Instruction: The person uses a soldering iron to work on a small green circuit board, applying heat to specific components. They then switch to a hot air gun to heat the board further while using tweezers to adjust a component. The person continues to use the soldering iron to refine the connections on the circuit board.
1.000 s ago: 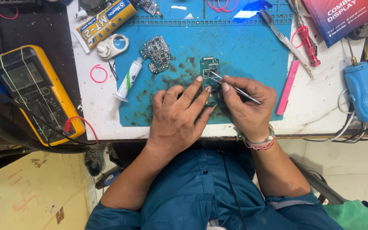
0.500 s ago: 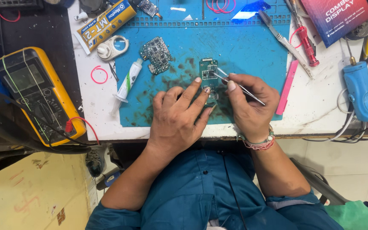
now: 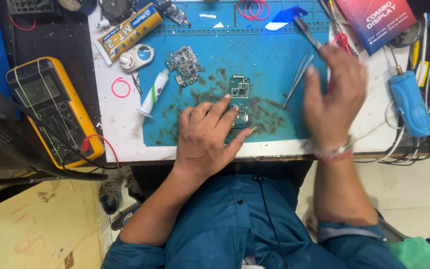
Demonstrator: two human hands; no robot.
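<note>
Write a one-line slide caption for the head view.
Left hand pins a small green circuit board to the blue work mat; blurred right hand hovers beside tweezers.

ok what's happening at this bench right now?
A person is working on a small green circuit board on a stained blue mat. The left hand pins the board down with its fingertips. The right hand is blurred, raised over the mat's right side and appears empty; the tweezers lie on the mat beside it. A second board lies further back.
</note>
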